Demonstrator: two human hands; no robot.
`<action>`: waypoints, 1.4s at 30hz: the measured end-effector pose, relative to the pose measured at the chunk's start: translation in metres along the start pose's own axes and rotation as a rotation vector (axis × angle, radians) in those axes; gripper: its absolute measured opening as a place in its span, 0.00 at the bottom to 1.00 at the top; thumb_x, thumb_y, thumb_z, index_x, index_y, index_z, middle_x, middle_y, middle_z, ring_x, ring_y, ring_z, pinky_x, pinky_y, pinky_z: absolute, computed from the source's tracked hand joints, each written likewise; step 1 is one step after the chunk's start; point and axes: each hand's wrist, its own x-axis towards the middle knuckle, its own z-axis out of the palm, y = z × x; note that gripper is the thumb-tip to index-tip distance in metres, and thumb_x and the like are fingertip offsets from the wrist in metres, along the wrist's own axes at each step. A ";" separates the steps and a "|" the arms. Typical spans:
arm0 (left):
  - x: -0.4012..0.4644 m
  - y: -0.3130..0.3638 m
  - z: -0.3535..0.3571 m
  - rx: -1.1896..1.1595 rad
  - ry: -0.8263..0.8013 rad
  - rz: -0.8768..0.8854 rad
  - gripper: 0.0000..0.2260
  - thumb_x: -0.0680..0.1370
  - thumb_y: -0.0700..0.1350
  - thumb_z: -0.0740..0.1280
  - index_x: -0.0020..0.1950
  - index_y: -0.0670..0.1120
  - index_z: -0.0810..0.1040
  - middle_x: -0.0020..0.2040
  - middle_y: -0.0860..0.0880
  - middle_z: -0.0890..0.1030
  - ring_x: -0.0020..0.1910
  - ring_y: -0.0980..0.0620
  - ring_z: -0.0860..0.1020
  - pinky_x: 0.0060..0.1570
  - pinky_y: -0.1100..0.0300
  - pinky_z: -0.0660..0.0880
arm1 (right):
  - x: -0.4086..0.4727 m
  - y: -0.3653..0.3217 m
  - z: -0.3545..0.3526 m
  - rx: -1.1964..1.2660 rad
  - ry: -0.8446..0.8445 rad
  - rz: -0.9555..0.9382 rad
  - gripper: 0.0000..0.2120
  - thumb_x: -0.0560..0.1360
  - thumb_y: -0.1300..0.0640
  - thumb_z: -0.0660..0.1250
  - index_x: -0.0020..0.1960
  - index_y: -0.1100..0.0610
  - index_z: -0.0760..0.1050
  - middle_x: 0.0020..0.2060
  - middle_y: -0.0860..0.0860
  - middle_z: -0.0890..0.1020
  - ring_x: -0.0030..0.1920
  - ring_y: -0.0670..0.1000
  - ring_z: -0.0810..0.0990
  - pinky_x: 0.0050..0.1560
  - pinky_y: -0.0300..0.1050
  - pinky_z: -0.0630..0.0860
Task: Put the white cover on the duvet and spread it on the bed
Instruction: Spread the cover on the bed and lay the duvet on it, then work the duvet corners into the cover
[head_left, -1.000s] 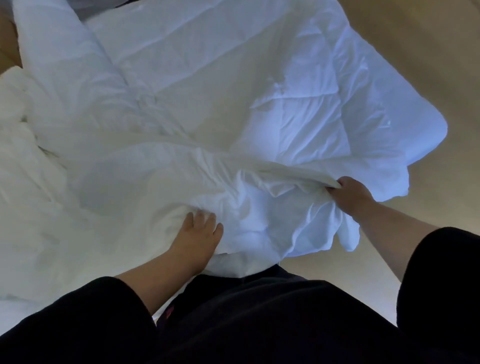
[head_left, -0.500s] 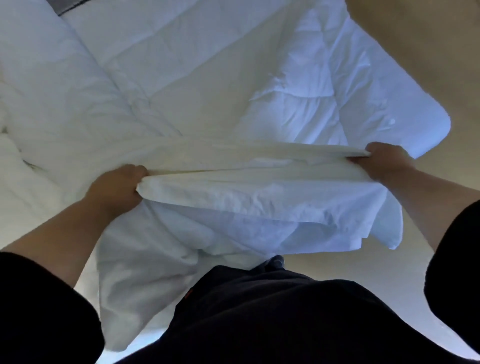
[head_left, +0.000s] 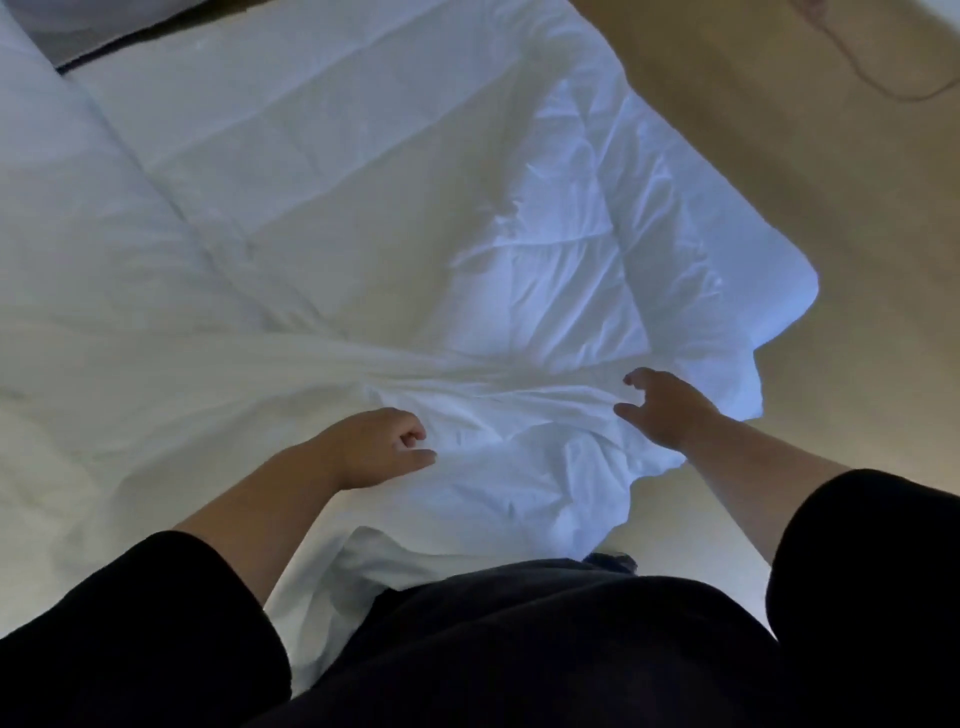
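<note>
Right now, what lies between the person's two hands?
In the head view, only bunched white cover spans the gap between left hand and right hand; nothing else lies there.

cover (head_left: 498, 467): white | duvet (head_left: 571, 234): white, quilted lines | floor (head_left: 779, 156): tan | sleeves (head_left: 130, 634): black

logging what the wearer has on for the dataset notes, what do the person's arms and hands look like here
Both arms wear black sleeves that end around the elbow, leaving the forearms bare. The left hand and right hand are bare: no gloves, and no rings, watch or bracelets can be made out in this dim, slightly blurred view. The left sleeve and right sleeve look plain, with no visible markings.
</note>
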 end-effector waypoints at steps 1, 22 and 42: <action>0.008 0.018 0.003 -0.017 0.067 0.010 0.14 0.78 0.59 0.67 0.58 0.53 0.76 0.48 0.61 0.75 0.50 0.57 0.76 0.44 0.63 0.69 | -0.004 0.007 -0.002 0.028 0.006 -0.024 0.27 0.78 0.45 0.66 0.73 0.53 0.67 0.70 0.52 0.73 0.68 0.56 0.73 0.67 0.54 0.70; 0.093 0.536 0.095 0.226 0.073 0.373 0.25 0.80 0.57 0.64 0.75 0.52 0.68 0.72 0.53 0.70 0.69 0.54 0.70 0.67 0.60 0.66 | -0.214 0.384 -0.125 0.464 0.347 0.178 0.28 0.79 0.43 0.65 0.76 0.50 0.66 0.73 0.48 0.70 0.69 0.52 0.72 0.66 0.48 0.70; 0.331 0.826 -0.023 0.384 -0.007 0.606 0.25 0.80 0.55 0.65 0.76 0.50 0.67 0.74 0.55 0.65 0.66 0.52 0.73 0.61 0.59 0.72 | -0.062 0.534 -0.304 0.567 0.495 0.356 0.30 0.81 0.43 0.62 0.79 0.51 0.59 0.77 0.45 0.63 0.75 0.48 0.65 0.72 0.45 0.64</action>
